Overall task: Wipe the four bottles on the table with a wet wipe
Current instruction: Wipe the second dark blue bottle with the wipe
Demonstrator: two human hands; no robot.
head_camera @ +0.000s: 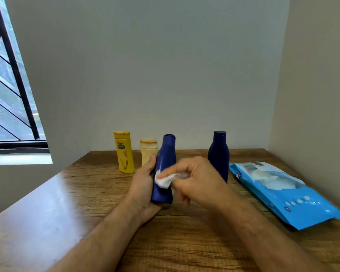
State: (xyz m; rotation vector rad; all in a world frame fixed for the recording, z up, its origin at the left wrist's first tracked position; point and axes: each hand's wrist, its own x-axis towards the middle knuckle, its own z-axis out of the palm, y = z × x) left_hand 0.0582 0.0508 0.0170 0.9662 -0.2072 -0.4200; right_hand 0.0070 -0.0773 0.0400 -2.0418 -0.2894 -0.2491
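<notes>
Wiping goes best if the dark blue plastic bottle (163, 173), gripped off the wooden tabletop (185, 242) by the left hand (143, 185), gets turned while the white wet wipe (165, 179), pinched in the right hand (198, 181), is dragged bottom to cap.

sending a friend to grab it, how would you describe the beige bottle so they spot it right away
Look along the back edge of the wooden table, near the wall. Standing between the yellow bottle and the blue bottle held in the left hand, the beige bottle is the shortest, with a round cap.
</notes>
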